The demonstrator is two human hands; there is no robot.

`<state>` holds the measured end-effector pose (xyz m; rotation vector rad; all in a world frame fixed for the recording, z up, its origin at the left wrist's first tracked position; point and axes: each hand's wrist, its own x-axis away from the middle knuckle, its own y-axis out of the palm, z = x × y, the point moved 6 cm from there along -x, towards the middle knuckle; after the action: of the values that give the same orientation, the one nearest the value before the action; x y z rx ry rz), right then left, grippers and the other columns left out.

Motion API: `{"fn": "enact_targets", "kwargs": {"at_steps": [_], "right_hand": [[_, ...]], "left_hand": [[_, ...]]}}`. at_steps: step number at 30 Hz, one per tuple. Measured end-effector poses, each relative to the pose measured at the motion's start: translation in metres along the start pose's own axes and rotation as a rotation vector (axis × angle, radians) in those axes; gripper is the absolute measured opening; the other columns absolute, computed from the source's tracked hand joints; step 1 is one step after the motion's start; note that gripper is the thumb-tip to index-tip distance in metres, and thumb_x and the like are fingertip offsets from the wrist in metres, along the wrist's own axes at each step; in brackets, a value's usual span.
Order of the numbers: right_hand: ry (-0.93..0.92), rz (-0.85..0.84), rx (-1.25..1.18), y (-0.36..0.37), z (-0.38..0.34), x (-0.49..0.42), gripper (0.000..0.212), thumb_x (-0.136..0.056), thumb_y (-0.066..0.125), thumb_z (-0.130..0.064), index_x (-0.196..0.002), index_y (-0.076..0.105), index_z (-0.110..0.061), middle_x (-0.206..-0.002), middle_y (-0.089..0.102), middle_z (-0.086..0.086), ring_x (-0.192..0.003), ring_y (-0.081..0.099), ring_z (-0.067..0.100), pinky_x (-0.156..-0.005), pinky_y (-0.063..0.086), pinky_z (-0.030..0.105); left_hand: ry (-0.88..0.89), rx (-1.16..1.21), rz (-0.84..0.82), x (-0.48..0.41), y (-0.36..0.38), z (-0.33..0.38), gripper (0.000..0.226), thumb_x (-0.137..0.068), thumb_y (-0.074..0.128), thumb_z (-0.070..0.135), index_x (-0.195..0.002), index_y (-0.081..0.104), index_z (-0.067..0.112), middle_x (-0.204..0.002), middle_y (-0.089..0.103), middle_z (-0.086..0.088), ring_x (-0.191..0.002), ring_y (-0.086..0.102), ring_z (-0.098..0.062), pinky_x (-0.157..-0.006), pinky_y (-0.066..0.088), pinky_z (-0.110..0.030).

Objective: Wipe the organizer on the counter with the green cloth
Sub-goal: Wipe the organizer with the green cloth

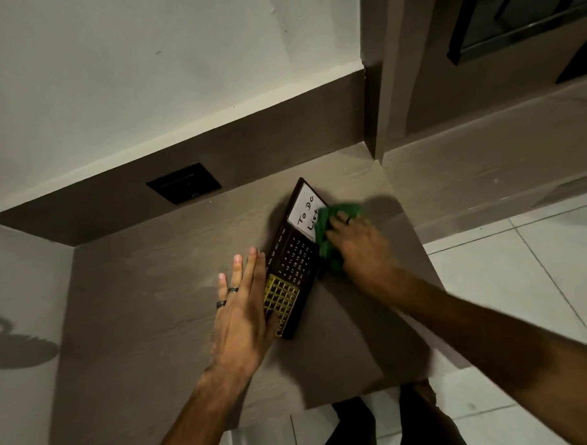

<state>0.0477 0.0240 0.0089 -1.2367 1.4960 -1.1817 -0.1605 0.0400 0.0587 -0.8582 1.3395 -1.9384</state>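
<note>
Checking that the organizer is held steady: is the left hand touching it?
Touching. The head view shows the left hand lying flat along the organizer, its fingers against the left edge and the palm overlapping the gold grid, no gap visible.

Single head-worn wide-angle view, looking steeply down and forward over the counter [167, 317] from standing height. Close range: both forearms enter from the bottom edge. Frame is tilted, wall [157, 65] upper left, tiled floor [519, 265] at right. No second view to overlap.
</note>
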Motion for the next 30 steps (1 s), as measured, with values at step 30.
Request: {"fn": "enact_targets", "kwargs": {"at_steps": [30], "right_hand": [[-0.242, -0.017, -0.356, -0.004, -0.085, 0.101, 0.072, -0.069, 0.073, -0.007, -0.137, 0.054, -0.020, -0.146, 0.050, 0.009, -0.138, 0.037, 0.036, -0.111, 0.027, 0.059]], "left_hand": [[-0.068, 0.424, 0.004, 0.003, 0.006, -0.025, 0.118, -0.072, 0.082, 0.006, -0.154, 0.001, 0.033, -0.166, 0.002, 0.000, -0.153, -0.009, -0.024, -0.124, 0.000, -0.057]]}}
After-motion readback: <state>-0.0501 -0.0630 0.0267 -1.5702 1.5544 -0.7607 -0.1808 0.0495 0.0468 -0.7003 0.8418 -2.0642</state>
